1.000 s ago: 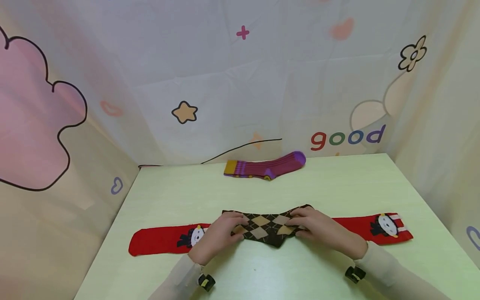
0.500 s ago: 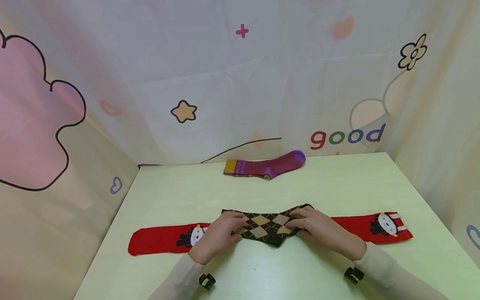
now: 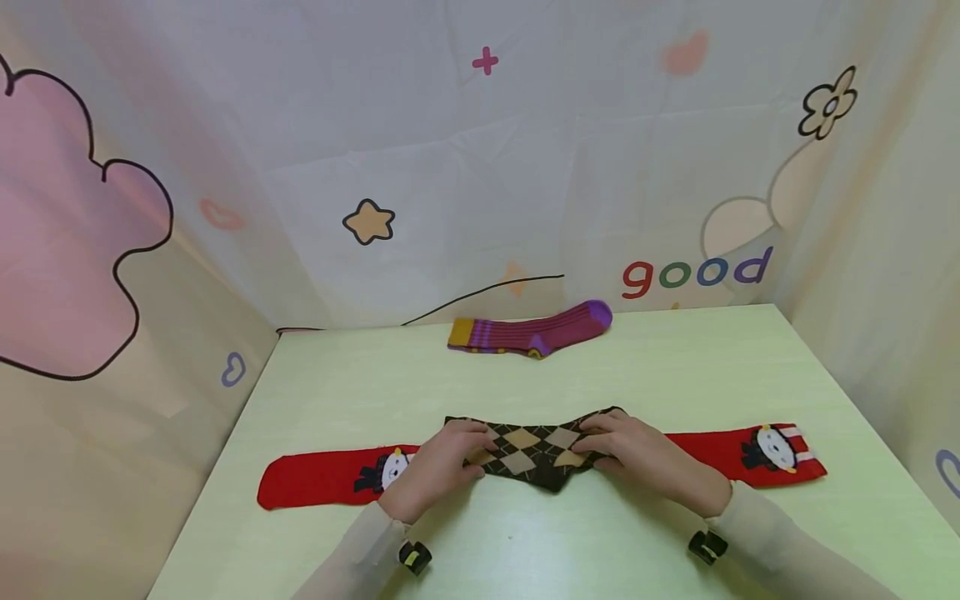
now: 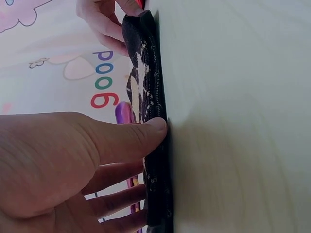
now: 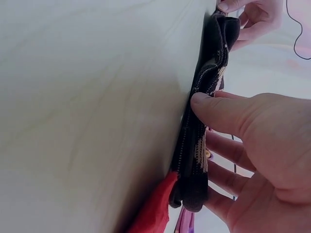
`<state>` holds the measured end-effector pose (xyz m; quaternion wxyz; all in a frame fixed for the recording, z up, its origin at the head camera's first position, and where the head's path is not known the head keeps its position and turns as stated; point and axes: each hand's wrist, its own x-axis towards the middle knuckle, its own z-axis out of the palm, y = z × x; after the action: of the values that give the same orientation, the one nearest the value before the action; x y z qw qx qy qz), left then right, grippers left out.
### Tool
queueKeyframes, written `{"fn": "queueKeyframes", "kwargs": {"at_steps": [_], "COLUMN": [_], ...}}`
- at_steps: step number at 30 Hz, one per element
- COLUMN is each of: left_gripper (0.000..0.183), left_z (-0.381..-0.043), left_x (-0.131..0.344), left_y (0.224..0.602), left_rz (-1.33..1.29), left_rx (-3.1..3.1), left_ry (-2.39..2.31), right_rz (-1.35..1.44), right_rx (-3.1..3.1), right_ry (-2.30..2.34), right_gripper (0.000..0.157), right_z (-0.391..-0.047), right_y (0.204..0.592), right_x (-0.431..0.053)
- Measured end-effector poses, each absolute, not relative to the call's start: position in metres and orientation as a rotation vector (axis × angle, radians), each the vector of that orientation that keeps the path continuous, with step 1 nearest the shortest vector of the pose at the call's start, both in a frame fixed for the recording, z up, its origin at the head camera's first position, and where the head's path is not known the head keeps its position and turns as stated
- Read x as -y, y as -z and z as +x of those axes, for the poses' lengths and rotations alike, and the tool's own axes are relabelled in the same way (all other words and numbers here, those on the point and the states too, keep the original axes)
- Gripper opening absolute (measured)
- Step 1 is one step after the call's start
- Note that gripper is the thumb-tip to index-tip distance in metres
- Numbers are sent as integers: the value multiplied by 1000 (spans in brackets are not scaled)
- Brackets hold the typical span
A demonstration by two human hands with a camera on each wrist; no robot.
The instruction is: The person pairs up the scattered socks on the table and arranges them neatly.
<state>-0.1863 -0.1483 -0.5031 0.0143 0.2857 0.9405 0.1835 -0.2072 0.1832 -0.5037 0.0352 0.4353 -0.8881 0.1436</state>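
A brown and tan argyle sock (image 3: 534,454) lies flat across the middle of the table, its heel pointing toward me. My left hand (image 3: 438,471) rests on its left end, with the thumb (image 4: 146,136) against the near edge and the fingers spread over the top. At the toe end, my right hand (image 3: 652,462) touches it in the same way, its thumb (image 5: 214,107) on the near edge. Both wrist views show layered dark fabric with seams along that edge. Red socks with a white animal face lie beyond either hand, one left (image 3: 315,480), one right (image 3: 716,457), each partly covered.
A maroon and purple ribbed sock (image 3: 517,336) with a mustard cuff lies at the table's back edge. Behind it hangs a pale printed curtain (image 3: 465,167), which also encloses both sides. The table (image 3: 510,550) is light green.
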Motion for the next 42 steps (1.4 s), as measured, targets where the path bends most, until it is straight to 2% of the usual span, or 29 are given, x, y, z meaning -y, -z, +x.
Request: {"fn": "queueKeyframes", "kwargs": {"at_steps": [42], "left_gripper": [24], "left_z": [-210], "left_x": [140], "left_y": [505], "left_rz": [925], "left_rx": [-2952], "left_ry": [-514], "right_rz": [1286], "right_rx": [2825], "right_ry": [-458], "right_gripper": [33], "right_z": [-228], "right_y": [497], "right_x": [-187]}}
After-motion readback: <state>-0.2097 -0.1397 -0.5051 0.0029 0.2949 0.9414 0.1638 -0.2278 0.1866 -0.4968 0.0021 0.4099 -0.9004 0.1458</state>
